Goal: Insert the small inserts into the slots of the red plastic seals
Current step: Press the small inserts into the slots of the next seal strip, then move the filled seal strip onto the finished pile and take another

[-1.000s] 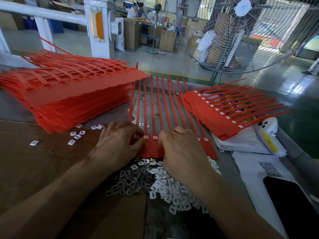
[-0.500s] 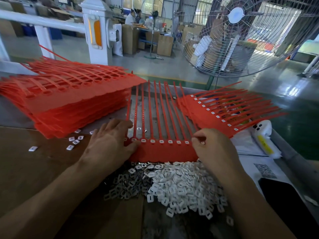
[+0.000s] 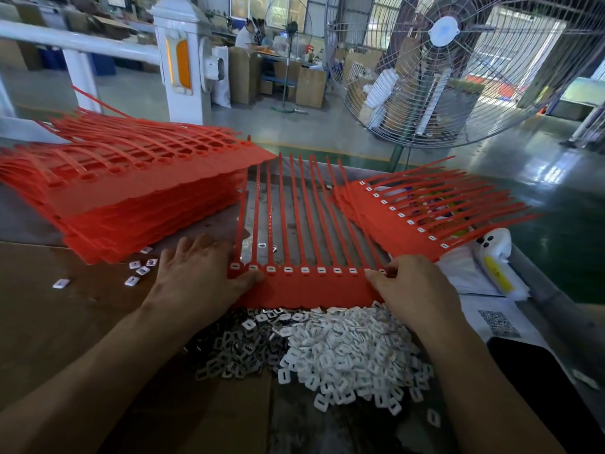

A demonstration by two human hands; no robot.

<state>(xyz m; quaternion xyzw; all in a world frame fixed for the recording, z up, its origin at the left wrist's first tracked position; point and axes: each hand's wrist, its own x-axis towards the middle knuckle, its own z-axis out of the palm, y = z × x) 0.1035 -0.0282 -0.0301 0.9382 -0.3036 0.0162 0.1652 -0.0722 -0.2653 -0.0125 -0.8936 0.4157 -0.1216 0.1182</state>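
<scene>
A flat sheet of red plastic seals (image 3: 307,290) lies in the middle of the frame on the worktable (image 3: 26,221), its joined tag ends toward the person and its thin straps fanning away toward the upper centre. A row of slots along the tags carries white inserts (image 3: 304,269), one per slot so far as the view shows. The left hand (image 3: 199,276) lies at the sheet's left end, fingers spread and nearly straight over the table, its thumb pressing on the tag edge just under the leftmost slots. The right hand (image 3: 415,290) rests on the sheet's right end with fingers curled down over the last slots; whether it pinches an insert cannot be told, since the fingertips hide that spot. Just below the sheet, at lower centre, sits a heap of loose inserts (image 3: 334,348), white on the right and darker grey on the left, touching the sheet's near edge. A tall stack of unfilled red seals (image 3: 131,198) fills the left of the frame, with a few stray inserts (image 3: 139,270) beside its near corner. A smaller stack of filled seals (image 3: 409,217) lies at right centre. A large floor fan (image 3: 458,67) stands at the upper right.
</scene>
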